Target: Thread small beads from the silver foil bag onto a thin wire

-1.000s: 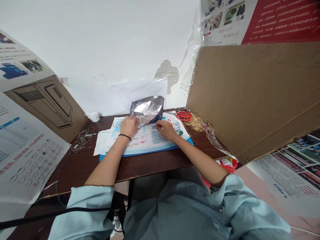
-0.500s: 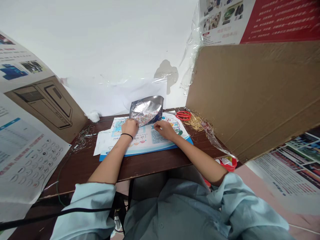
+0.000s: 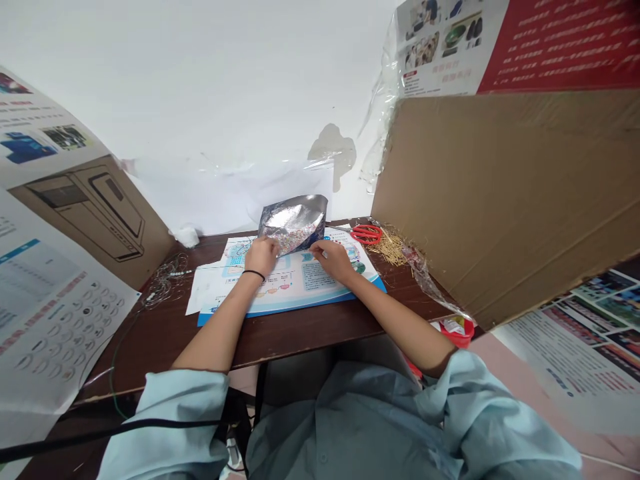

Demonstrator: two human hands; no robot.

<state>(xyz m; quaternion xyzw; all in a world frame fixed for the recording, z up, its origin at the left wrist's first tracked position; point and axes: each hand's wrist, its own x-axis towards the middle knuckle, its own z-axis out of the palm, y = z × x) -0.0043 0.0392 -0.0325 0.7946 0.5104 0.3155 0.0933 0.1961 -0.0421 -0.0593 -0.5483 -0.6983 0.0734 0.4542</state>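
Note:
A silver foil pouch (image 3: 293, 217) lies wide open on the printed sheets, with many tiny multicolored beads (image 3: 295, 238) inside near its front edge. My left hand (image 3: 262, 255) is at the pouch's front left corner, its fingers curled closed beside the beads. What they grip is too small to make out. Just in front of the pouch's right corner, my right hand (image 3: 331, 259) has its thumb and index finger pinched together. Anything between those fingertips is too small to name. A thin thread with small white beads (image 3: 181, 273) lies to the left.
Printed sheets (image 3: 240, 300) cover the middle of the brown table (image 3: 305, 339). Red-handled scissors (image 3: 366, 234) and a pile of thin golden sticks (image 3: 391, 248) lie at the right. Tangled clear thread (image 3: 163, 283) is at the left. Cardboard panels (image 3: 480, 193) flank both sides.
Both hands stay almost in place by the pouch, with the right hand shifted very slightly to the right. The whole view has tilted a little.

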